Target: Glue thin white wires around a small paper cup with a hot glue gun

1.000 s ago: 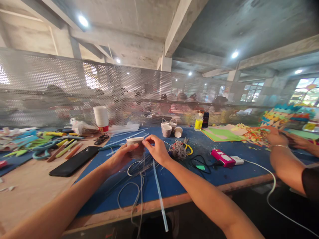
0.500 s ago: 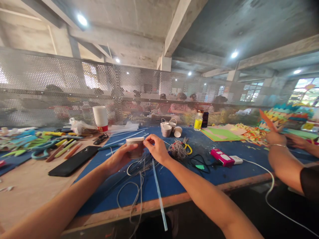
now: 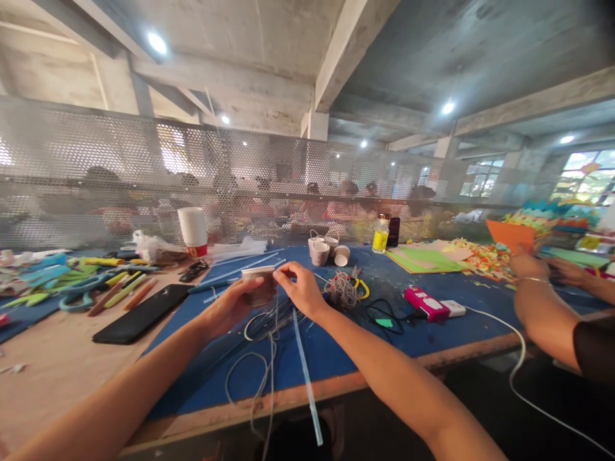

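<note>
- And here's the left hand [image 3: 237, 302], thumb and fingers clamped around a small cup [image 3: 261, 289], holding it over the blue mat [image 3: 379, 352], its white rim uppermost.
- Over to the right hand [image 3: 298, 287]: thumb and forefinger come together right at the cup's rim; whatever sits between them, I can't tell.
- Below the hands, grey cord [image 3: 263, 378] hangs in loose loops past the table's front edge, and a translucent stick [image 3: 306, 378] juts over that edge too.
- Further back, a cluster of small cups [image 3: 319, 253], one of them [image 3: 341, 256] tipped with its mouth facing us.
- Just right of the hands, a tangle of cord [image 3: 342, 289] lies against yellow-handled scissors [image 3: 364, 289].
- Out left, a black phone [image 3: 141, 314] lies flat, with a tall stack of white cups [image 3: 192, 232] behind it.
- Far right, a co-worker's hand [image 3: 528, 264] holds an orange sheet [image 3: 512, 235] beside a heap of paper shreds [image 3: 487, 258].
</note>
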### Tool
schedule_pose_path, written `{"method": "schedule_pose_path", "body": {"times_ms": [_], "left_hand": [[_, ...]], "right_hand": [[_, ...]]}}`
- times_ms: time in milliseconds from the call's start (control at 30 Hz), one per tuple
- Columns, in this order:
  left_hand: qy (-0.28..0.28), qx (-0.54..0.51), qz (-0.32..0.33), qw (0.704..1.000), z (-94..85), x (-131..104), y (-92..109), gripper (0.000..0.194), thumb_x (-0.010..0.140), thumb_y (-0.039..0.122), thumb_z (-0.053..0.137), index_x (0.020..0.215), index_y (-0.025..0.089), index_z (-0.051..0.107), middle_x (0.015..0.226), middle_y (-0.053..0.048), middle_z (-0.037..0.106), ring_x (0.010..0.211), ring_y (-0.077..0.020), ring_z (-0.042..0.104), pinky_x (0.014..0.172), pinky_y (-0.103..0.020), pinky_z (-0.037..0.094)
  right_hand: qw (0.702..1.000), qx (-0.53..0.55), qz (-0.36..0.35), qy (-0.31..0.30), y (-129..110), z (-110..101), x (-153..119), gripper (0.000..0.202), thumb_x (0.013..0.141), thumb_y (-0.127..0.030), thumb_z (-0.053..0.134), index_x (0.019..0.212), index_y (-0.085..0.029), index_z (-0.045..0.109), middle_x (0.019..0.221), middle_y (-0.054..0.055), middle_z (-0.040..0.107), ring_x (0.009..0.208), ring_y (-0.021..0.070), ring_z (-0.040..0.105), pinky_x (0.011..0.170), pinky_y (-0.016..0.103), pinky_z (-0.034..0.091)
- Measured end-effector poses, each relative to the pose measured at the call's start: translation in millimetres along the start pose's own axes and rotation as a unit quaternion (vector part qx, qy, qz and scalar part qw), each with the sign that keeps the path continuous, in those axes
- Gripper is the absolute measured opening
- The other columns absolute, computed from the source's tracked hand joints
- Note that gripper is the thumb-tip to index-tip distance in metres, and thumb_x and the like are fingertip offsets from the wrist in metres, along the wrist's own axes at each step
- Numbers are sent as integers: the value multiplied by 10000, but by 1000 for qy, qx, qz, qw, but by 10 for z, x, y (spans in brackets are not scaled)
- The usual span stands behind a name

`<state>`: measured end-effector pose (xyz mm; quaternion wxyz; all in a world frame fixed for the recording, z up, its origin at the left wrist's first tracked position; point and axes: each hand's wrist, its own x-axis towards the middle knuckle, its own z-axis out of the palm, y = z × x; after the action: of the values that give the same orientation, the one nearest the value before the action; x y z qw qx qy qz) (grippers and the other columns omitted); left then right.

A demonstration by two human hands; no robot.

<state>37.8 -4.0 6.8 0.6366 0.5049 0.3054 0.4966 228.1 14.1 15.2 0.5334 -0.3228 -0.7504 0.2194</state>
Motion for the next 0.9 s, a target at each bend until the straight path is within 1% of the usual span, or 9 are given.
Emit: {"method": "schedule_pose_path", "body": {"times_ms": [67, 200, 367, 467, 600, 700, 767, 833, 900], "left_hand": [[-3, 1, 5, 1000, -21, 12, 4, 269, 889, 295, 686, 1099, 149, 772, 1114, -119, 784, 968, -234, 716, 894, -334, 550], [-11, -13, 3, 1000, -59, 25, 14, 246, 905, 309, 671, 1055, 151, 786, 1074, -118, 794, 983, -245, 722, 931, -349, 541], [-17, -44, -6, 999, -61, 14, 24, 236, 920, 329, 648, 963, 149, 794, 1018, -120, 801, 955, -251, 726, 953, -381, 539], [-32, -49, 4, 998, -32, 2, 31, 264, 920, 362, 656, 1012, 150, 783, 1055, -125, 795, 965, -252, 724, 946, -379, 541], [-40, -28, 16, 999, -22, 7, 23, 240, 882, 292, 713, 1072, 156, 767, 1096, -122, 788, 1021, -257, 717, 963, -370, 533], [-17, -35, 5, 999, -62, 25, 9, 186, 891, 262, 694, 1015, 150, 775, 1047, -115, 797, 969, -237, 728, 944, -353, 544], [3, -42, -2, 999, -88, 35, 5, 178, 884, 238, 691, 1014, 147, 772, 1047, -109, 799, 946, -224, 733, 927, -336, 552], [30, -45, -12, 998, -97, 37, 10, 213, 870, 210, 692, 1062, 147, 759, 1065, -108, 796, 955, -222, 739, 911, -323, 560], [58, -45, -25, 997, -86, 30, 22, 242, 857, 188, 688, 1088, 145, 746, 1070, -111, 793, 970, -229, 743, 902, -322, 571]], "right_hand": [[999, -28, -39, 2, -11, 16, -11, 167, 954, -313, 592, 879, -187, 672, 894, 24, 683, 840, 146, 650, 861, 271, 503], [990, -91, -102, -25, -24, 38, -47, 164, 984, -287, 562, 999, -189, 693, 961, 39, 691, 889, 145, 650, 893, 281, 488], [964, -194, -170, -69, -74, 9, -96, 246, 974, -181, 531, 1165, -209, 684, 1069, 59, 684, 1020, 173, 629, 951, 335, 441], [950, -228, -196, -89, -82, -7, -114, 309, 964, -158, 534, 1237, -224, 664, 1115, 66, 667, 1071, 186, 604, 977, 352, 424], [938, -252, -214, -100, -43, 13, -123, 324, 957, -160, 538, 1251, -219, 660, 1157, 76, 646, 1106, 201, 582, 989, 365, 424], [943, -233, -212, -105, -41, 5, -102, 296, 944, -156, 547, 1200, -219, 680, 1174, 73, 642, 1116, 190, 590, 989, 340, 435], [951, -219, -192, -101, -61, -56, -67, 262, 953, -165, 534, 1159, -213, 688, 1151, 67, 656, 1087, 175, 611, 967, 310, 447], [956, -235, -145, -99, -76, -178, -17, 223, 971, -195, 520, 1115, -208, 689, 1102, 59, 681, 1005, 167, 641, 908, 287, 461], [948, -289, -65, -118, -63, -346, 37, 180, 976, -254, 536, 1055, -219, 694, 1044, 53, 705, 898, 173, 663, 815, 283, 465]]}}
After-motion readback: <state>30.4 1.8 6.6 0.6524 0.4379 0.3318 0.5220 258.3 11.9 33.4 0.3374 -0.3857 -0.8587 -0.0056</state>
